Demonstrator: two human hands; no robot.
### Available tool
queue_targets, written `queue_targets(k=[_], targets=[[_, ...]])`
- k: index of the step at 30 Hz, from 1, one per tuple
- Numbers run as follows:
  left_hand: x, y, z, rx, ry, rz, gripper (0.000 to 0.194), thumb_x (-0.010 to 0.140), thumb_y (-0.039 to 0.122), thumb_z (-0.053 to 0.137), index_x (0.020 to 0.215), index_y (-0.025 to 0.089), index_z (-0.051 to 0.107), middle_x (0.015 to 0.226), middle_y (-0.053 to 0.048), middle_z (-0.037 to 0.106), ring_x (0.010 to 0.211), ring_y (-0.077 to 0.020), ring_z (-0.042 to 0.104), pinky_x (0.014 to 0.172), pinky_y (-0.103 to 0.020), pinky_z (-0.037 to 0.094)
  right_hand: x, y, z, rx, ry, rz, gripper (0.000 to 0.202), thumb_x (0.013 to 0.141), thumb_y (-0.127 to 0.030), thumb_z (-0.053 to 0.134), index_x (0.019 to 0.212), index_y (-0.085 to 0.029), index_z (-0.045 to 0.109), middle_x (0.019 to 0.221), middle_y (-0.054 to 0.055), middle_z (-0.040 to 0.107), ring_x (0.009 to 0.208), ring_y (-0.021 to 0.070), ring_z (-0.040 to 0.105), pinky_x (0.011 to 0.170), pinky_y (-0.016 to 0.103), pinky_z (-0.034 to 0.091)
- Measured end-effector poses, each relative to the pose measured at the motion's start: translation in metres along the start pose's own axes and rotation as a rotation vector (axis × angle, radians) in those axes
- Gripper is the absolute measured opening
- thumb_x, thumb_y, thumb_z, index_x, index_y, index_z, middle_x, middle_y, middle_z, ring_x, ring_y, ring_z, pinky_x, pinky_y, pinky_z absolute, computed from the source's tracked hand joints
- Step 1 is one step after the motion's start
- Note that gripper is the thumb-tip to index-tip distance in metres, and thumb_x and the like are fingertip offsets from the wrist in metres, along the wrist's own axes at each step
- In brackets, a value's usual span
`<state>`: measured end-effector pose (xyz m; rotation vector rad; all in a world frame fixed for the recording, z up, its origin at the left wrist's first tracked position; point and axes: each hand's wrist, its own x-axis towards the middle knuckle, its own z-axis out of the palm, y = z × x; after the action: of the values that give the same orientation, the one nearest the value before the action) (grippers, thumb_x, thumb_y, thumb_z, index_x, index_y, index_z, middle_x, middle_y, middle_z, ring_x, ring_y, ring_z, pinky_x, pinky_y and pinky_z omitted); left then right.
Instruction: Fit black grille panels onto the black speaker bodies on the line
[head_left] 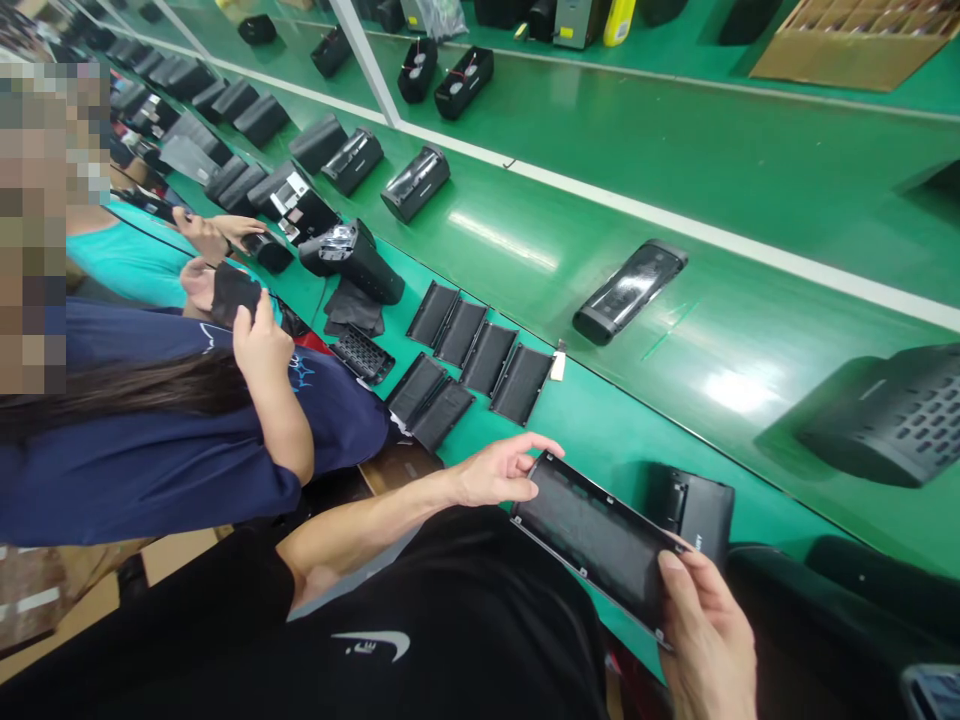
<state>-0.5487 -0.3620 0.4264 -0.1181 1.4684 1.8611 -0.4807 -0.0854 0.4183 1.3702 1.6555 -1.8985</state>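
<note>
A black rectangular speaker grille panel (596,530) is held out in front of my body, its inner side with small clips along the edges facing up. My left hand (499,470) pinches its far left end between thumb and fingers. Around the right end, my right hand (709,620) has its thumb on top and the fingers behind. Several similar black panels (487,358) lie in two rows on the green bench beyond my left hand. Behind the held panel, a black box-shaped part (694,505) with white lettering stands on the bench.
Black speaker housings (630,290) stand along the green conveyor (750,380). A larger perforated housing (892,420) is at the right. To my left, a co-worker in a navy shirt (150,440) handles a dark cloth-like piece (234,293). A cardboard box (855,45) is at the back right.
</note>
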Motion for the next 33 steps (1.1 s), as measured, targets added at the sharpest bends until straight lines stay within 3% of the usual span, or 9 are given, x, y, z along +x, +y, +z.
queue_targets(k=[4, 10, 14, 19, 26, 33], targets=[[-0.001, 0.001, -0.001, -0.028, -0.034, -0.008, 0.063, 0.082, 0.016, 0.07, 0.141, 0.022, 0.05, 0.067, 0.012, 0.037, 0.053, -0.0038, 0.036, 0.053, -0.018, 0.029, 0.004, 0.002, -0.003, -0.033, 0.006, -0.007, 0.06, 0.062, -0.055, 0.094, 0.108, -0.022, 0.073, 0.09, -0.001, 0.072, 0.071, 0.0146, 0.061, 0.059, 0.021, 0.051], [-0.001, 0.003, 0.001, -0.065, -0.076, -0.031, 0.067, 0.08, 0.016, 0.072, 0.143, 0.023, 0.047, 0.081, 0.007, 0.053, 0.061, -0.0048, 0.048, 0.059, -0.019, 0.037, 0.006, 0.003, -0.004, -0.01, -0.005, -0.001, 0.055, 0.064, -0.051, 0.094, 0.106, -0.023, 0.073, 0.086, -0.002, 0.071, 0.063, 0.0122, 0.058, 0.061, 0.021, 0.052], [0.0, 0.002, 0.001, -0.09, -0.083, -0.037, 0.069, 0.079, 0.017, 0.075, 0.142, 0.023, 0.048, 0.081, 0.007, 0.053, 0.062, -0.0046, 0.049, 0.06, -0.018, 0.038, 0.007, 0.002, -0.003, -0.022, 0.033, 0.016, 0.06, 0.06, -0.052, 0.095, 0.107, -0.021, 0.073, 0.09, 0.0, 0.072, 0.068, 0.0133, 0.061, 0.058, 0.02, 0.05], [0.001, 0.002, 0.0, -0.115, -0.099, -0.015, 0.07, 0.077, 0.018, 0.078, 0.14, 0.022, 0.048, 0.084, 0.006, 0.055, 0.065, -0.0053, 0.052, 0.062, -0.018, 0.04, 0.01, 0.005, -0.003, -0.029, 0.018, -0.026, 0.057, 0.063, -0.052, 0.093, 0.106, -0.02, 0.073, 0.095, 0.001, 0.072, 0.074, 0.0143, 0.063, 0.065, 0.022, 0.052], [0.0, 0.001, -0.001, -0.018, -0.072, -0.034, 0.066, 0.082, 0.013, 0.069, 0.144, 0.024, 0.048, 0.073, 0.011, 0.037, 0.055, -0.0035, 0.036, 0.054, -0.018, 0.029, 0.011, 0.001, 0.0, -0.003, 0.051, 0.005, 0.061, 0.055, -0.05, 0.096, 0.101, -0.019, 0.071, 0.083, -0.001, 0.069, 0.065, 0.0138, 0.058, 0.061, 0.024, 0.051], [0.004, -0.004, -0.001, -0.085, -0.101, -0.026, 0.071, 0.08, 0.018, 0.074, 0.145, 0.026, 0.045, 0.084, 0.007, 0.05, 0.065, -0.0055, 0.05, 0.062, -0.019, 0.038, 0.013, -0.004, 0.005, 0.005, 0.087, 0.004, 0.063, 0.047, -0.052, 0.097, 0.094, -0.019, 0.071, 0.085, -0.001, 0.069, 0.072, 0.013, 0.058, 0.063, 0.02, 0.049]])
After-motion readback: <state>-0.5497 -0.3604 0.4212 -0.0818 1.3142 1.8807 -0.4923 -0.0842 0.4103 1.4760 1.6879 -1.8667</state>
